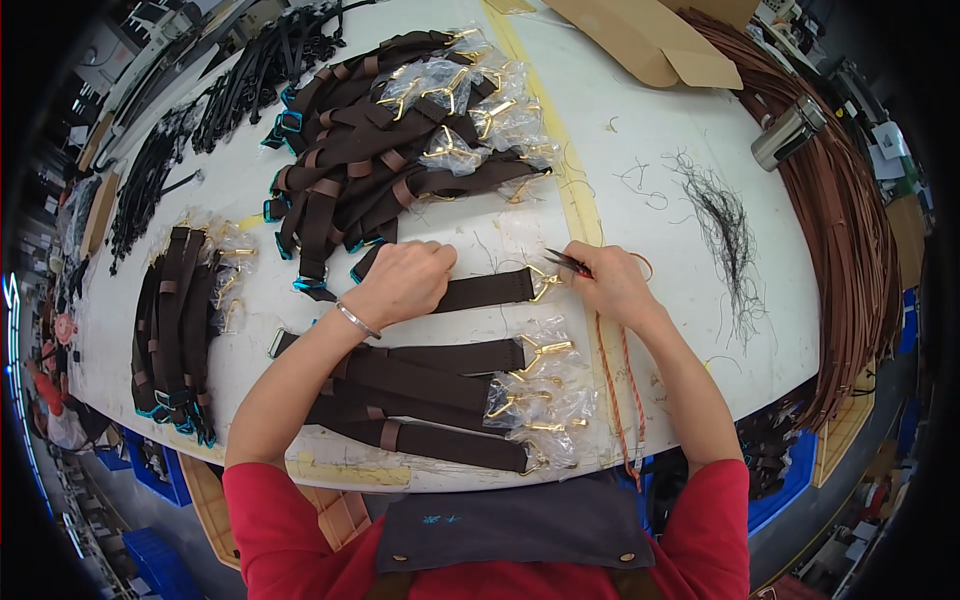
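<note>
My left hand [408, 282] is closed over a dark brown webbing strap [478, 291] that lies across the white table. A gold metal hook [545, 284] ends this strap at its right, just short of my other hand. My right hand [612, 288] grips a pair of small dark thread snips [568, 262], whose blades point left above the hook; its fingers partly hide the handle. An orange cord [625, 390] runs from near that hand down to the table's front edge. Closer to me lie several similar straps [440, 395] with plastic-wrapped gold hooks [540, 400].
A big heap of brown straps [350, 150] fills the back middle, a smaller bundle [175, 320] the left. Loose black threads [728, 230] lie to the right, near a steel flask [790, 133] and long brown strips [840, 220]. Brown cardboard [645, 40] is at the back.
</note>
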Motion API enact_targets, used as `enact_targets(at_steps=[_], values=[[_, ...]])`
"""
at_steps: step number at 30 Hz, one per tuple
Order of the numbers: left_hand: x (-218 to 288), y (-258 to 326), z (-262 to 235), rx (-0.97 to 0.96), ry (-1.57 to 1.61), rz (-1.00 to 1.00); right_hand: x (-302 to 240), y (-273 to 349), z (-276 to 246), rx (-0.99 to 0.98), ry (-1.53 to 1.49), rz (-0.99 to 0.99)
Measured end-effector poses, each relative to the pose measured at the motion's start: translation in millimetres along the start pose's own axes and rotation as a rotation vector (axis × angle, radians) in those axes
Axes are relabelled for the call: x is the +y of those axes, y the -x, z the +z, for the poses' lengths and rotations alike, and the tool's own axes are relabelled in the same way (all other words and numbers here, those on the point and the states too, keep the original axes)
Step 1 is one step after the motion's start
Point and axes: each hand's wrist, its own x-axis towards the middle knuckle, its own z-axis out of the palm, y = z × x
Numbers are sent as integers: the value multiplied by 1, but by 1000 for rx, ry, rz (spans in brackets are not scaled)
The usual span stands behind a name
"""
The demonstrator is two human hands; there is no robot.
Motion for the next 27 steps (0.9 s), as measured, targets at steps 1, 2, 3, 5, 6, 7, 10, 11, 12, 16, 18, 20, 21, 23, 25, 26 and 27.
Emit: enact_targets(at_steps=[1,2,3,5,6,7,10,11,12,16,18,20,21,23,25,26,27], values=[[5,-7,-6,29,37,11,1,-1,0,0,3,-16],[14,-14,-10,58,73,16,1,-1,0,-1,3,-16],[22,-22,-11,87,108,22,-1,-1,1,-2,4,-15],[37,-30,-1,56,26,38,-2,0,2,14,17,-32],[45,-33,4,31,-17,34,0,0,4,32,29,-49],[52,-36,8,4,-57,33,0,2,6,49,40,-61],[64,-41,16,10,-176,88,-5,3,1,14,48,-16],[67,-41,19,-1,-225,101,-3,4,2,10,62,-27],[70,-42,21,13,-243,105,0,4,2,7,77,-36],[62,-39,25,46,-158,58,-20,7,-15,-43,98,3],[49,-35,25,57,-18,2,-33,3,-28,-75,61,19],[42,-35,25,72,140,-45,-34,-2,-32,-115,89,-36],[40,-35,26,84,208,-43,-32,-7,-31,-143,134,-110],[38,-38,28,111,346,-27,-27,-16,-31,-190,199,-221],[37,-37,29,119,370,-31,-22,-26,-28,-240,230,-314],[36,-36,29,123,382,-37,-22,-28,-27,-265,212,-314],[36,-35,29,125,380,-31,-22,-30,-26,-290,194,-314]])
